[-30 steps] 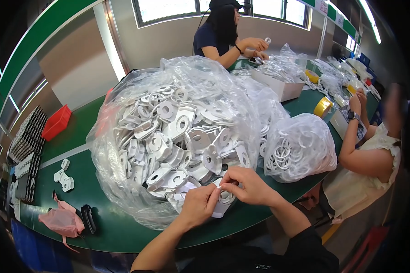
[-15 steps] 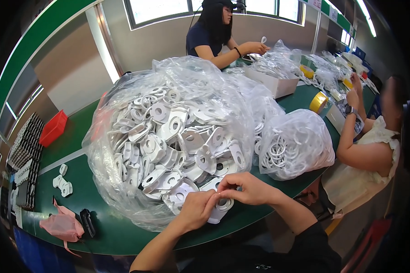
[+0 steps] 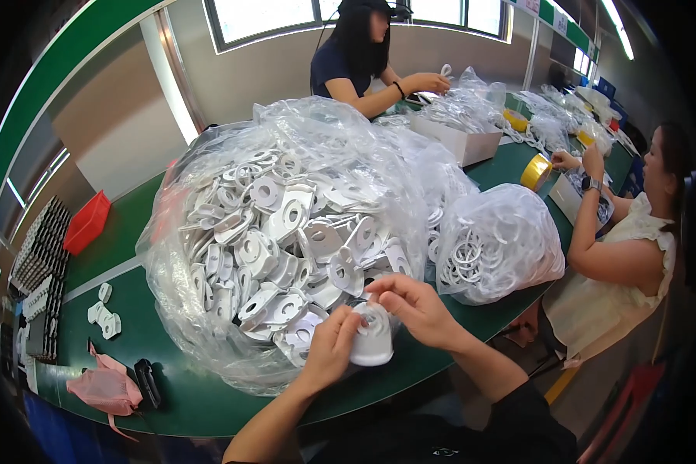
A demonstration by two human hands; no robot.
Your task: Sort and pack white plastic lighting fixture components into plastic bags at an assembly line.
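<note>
My left hand (image 3: 331, 348) grips a white plastic plate (image 3: 373, 352) by its left edge. The plate has a rounded end with a ring-shaped opening and a straighter lower edge. At its upper right, my right hand (image 3: 417, 309) has its fingers curled and the thumb close to the plate's rim; whatever lies between those fingertips is too small to make out. Just beyond both hands, a big clear plastic bag (image 3: 170, 271) lies open, heaped with similar white plates (image 3: 282, 255).
A clear bag of white rings (image 3: 503, 243) stands to the right on the green table (image 3: 201, 402). Loose white pieces (image 3: 104, 313), a pink pouch (image 3: 107, 387), a black case (image 3: 148, 380) and a red bin (image 3: 87, 223) are left. Two people work beyond, near a yellow tape roll (image 3: 535, 172).
The plate has come up toward me and now faces more openly between my hands. My right hand has moved slightly up and off the left fingertips. The person at right has lowered one hand.
</note>
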